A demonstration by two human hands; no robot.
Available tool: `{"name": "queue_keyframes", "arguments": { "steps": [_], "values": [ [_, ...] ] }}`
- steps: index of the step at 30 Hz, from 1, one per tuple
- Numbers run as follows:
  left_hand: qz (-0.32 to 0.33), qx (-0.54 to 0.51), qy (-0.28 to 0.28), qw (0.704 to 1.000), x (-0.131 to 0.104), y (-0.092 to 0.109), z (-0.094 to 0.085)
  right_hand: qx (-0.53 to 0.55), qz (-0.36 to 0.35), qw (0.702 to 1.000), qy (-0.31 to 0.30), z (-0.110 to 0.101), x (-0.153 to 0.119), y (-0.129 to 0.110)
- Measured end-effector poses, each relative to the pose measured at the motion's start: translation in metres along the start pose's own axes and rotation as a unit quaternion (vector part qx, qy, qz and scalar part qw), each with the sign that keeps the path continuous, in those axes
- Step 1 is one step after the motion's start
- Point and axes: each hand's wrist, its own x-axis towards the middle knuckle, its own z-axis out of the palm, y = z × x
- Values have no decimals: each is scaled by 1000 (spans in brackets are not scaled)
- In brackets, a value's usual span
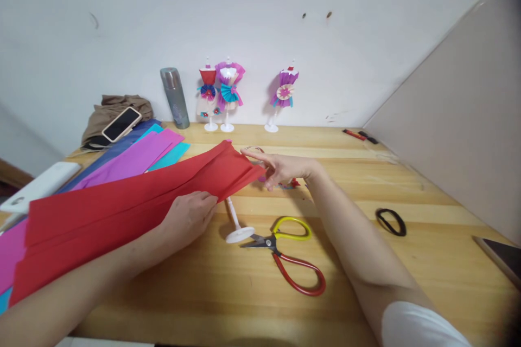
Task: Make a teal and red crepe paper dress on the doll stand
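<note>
A long sheet of red paper (134, 200) stretches from the left edge to the middle. My left hand (191, 217) is closed on its lower edge, near the right end. At the paper's right end is my right hand (280, 168), index finger stretched out and fingers apart; it appears to hold nothing. Beneath the paper, a small white stand (240, 235) shows its tilted stem and round base; its upper part is hidden. Scissors (268, 243) with one yellow and one red handle lie open beside the base.
Three dressed mini mannequins (208, 92) and a grey bottle (175, 98) stand by the wall. Purple and blue sheets (134, 160), a phone (121, 123) on brown cloth and a white device (40, 187) lie left. A black band (391, 222) is right.
</note>
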Motion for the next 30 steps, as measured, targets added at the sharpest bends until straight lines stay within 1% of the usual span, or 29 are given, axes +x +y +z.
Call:
{"name": "queue_keyframes", "arguments": {
  "steps": [3,4,6,9,11,13,15,17,19,21,22,27,30],
  "values": [
    [18,-36,15,999,4,-7,0,-34,27,998,-37,-2,0,0],
    [24,-58,18,998,6,-10,0,-35,29,998,-31,-2,1,1],
    [33,-124,9,992,10,-15,-2,-20,21,1000,-1,2,6,3],
    [17,-251,-24,968,18,-26,-5,9,-6,998,56,12,20,7],
    [-5,-310,-32,950,25,-35,-6,39,-1,995,97,19,30,12],
    [-29,-340,-28,940,34,-44,-6,91,21,985,143,24,37,16],
    [-66,-352,-29,933,41,-53,-7,128,40,976,172,27,41,19],
    [-110,-361,-50,925,46,-60,-8,138,52,971,186,28,43,21],
    [-131,-377,-101,911,47,-66,-10,149,67,967,198,29,44,21],
    [-130,-384,-153,901,46,-70,-13,158,79,962,207,30,44,20],
    [-128,-380,-170,900,45,-72,-15,162,83,960,212,31,45,19],
    [-145,-323,-196,914,44,-77,-18,176,91,945,261,39,50,14],
    [-120,-245,-208,939,43,-78,-23,182,94,933,295,43,53,11]
  ]
}}
